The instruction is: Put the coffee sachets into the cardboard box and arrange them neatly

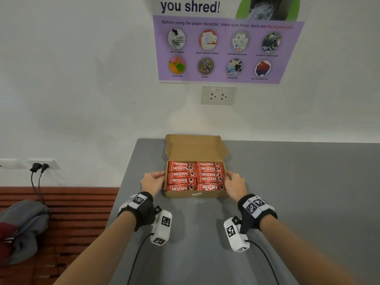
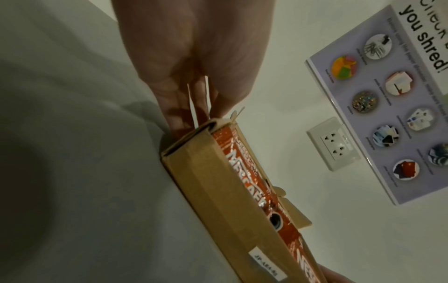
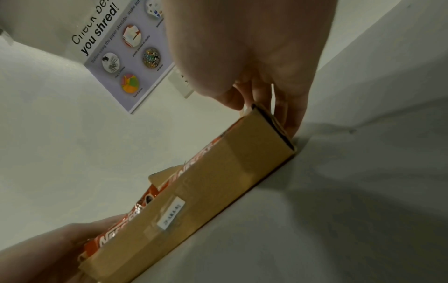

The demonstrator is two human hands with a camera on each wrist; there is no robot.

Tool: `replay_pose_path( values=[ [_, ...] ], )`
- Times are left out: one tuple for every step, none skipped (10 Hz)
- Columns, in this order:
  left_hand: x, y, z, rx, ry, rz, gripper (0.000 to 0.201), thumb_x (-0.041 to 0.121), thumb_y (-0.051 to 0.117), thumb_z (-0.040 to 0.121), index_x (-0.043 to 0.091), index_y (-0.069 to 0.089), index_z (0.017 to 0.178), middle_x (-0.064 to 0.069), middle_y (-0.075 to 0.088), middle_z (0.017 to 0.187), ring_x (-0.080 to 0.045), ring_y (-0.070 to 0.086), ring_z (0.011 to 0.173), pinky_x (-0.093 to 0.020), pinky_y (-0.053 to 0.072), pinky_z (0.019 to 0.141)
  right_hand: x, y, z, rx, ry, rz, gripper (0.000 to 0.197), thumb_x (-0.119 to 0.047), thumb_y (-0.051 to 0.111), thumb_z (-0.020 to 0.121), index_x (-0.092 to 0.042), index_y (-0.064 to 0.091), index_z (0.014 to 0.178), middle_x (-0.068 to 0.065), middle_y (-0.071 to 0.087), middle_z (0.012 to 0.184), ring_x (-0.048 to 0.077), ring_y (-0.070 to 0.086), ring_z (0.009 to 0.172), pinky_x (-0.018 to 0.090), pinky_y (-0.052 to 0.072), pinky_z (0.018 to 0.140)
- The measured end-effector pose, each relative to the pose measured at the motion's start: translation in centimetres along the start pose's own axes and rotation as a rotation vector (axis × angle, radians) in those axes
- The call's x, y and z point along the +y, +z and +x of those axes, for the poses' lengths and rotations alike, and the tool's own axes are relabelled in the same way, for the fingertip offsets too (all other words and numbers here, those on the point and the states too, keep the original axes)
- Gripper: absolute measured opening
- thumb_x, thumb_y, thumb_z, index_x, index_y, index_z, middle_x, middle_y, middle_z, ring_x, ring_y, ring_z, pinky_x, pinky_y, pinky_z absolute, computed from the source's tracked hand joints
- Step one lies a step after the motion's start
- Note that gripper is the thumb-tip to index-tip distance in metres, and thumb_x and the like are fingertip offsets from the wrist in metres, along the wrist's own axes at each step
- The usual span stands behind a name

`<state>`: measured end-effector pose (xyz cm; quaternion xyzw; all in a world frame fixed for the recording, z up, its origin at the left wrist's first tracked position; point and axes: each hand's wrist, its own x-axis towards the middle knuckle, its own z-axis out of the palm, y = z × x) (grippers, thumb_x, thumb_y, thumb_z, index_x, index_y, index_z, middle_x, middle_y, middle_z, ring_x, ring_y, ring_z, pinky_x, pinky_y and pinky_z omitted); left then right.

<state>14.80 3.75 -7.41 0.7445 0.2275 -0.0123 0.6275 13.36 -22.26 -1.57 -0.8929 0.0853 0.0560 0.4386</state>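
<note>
An open cardboard box [image 1: 195, 194] sits on the grey table [image 1: 287, 192], its lid leaning back toward the wall. Red Nescafe coffee sachets [image 1: 195, 175] fill it in two neat columns, several per column. My left hand [image 1: 159, 177] grips the box's left wall and my right hand [image 1: 231, 177] grips the right wall. In the left wrist view my left hand [image 2: 194, 57] has its fingers down the outside of the box [image 2: 218, 201] and the thumb at the rim, beside a sachet [image 2: 254, 191]. The right hand [image 3: 254, 47] holds its side of the box [image 3: 213, 191] the same way.
The table's left edge [image 1: 125, 182] drops to a slatted wooden bench [image 1: 61, 212] with a grey bag [image 1: 22, 227]. The white wall right behind the box carries a socket [image 1: 218, 96] and a purple poster [image 1: 226, 50]. Bare tabletop lies right of the box and in front of it.
</note>
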Motion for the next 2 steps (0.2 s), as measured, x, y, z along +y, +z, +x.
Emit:
replay_pose_path(
  values=[
    [-0.16, 0.05, 0.75, 0.006, 0.024, 0.007, 0.022, 0.011, 0.060, 0.087, 0.013, 0.069, 0.107, -0.012, 0.071, 0.103, -0.028, 0.067, 0.096, -0.046, 0.052, 0.091, 0.04, 0.17, 0.54, 0.000, -0.016, 0.009, 0.030, -0.009, 0.035, 0.098, 0.002, 0.060, 0.110, 0.017, 0.066, 0.104, 0.024, 0.060, 0.089, 0.021, 0.039, 0.071],
    [-1.05, -0.38, 1.16, 0.017, 0.064, 0.039, 0.027, 0.011, 0.059, 0.089, 0.010, 0.065, 0.115, -0.012, 0.069, 0.109, -0.028, 0.065, 0.101, -0.046, 0.050, 0.094, 0.75, -0.29, 0.14, 0.058, -0.008, 0.024, 0.034, -0.011, 0.039, 0.098, 0.000, 0.049, 0.129, 0.016, 0.060, 0.122, 0.028, 0.057, 0.112, 0.029, 0.042, 0.091]
  ],
)
